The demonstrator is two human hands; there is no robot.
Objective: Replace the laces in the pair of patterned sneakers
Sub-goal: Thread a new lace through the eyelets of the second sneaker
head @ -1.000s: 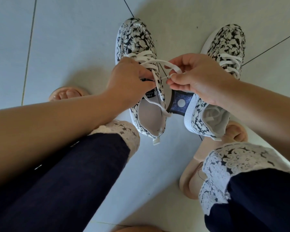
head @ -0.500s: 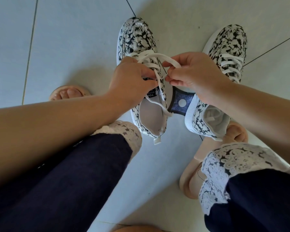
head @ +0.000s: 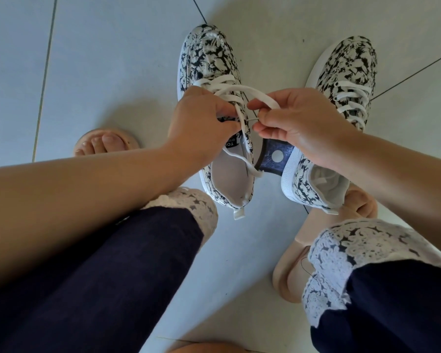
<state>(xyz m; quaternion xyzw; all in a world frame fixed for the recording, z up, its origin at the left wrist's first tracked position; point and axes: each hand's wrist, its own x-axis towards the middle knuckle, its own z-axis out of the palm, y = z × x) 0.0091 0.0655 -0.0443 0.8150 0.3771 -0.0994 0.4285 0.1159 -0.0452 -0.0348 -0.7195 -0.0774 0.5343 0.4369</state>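
Note:
Two black-and-white flower-patterned sneakers stand on the floor. The left sneaker [head: 209, 57] is upright, toe pointing away. Its white lace [head: 250, 91] arches in a loop between my hands above the tongue. My left hand [head: 196, 121] pinches the lace over the upper eyelets. My right hand [head: 298, 121] pinches the loop's other side and a thin lace end. One loose lace end [head: 242, 161] hangs across the shoe's opening. The right sneaker [head: 351, 64] is laced and tips inward, showing a blue sole patch [head: 275, 156].
Pale floor tiles [head: 112, 59] with dark grout lines lie all around. My feet in beige slippers sit at left [head: 105, 141] and lower right [head: 290, 271]. My knees in dark trousers with white lace cuffs [head: 341, 256] fill the foreground.
The lace loop has been drawn a little lower and tighter between my hands. Both hands stay over the left sneaker's tongue, still pinching the lace.

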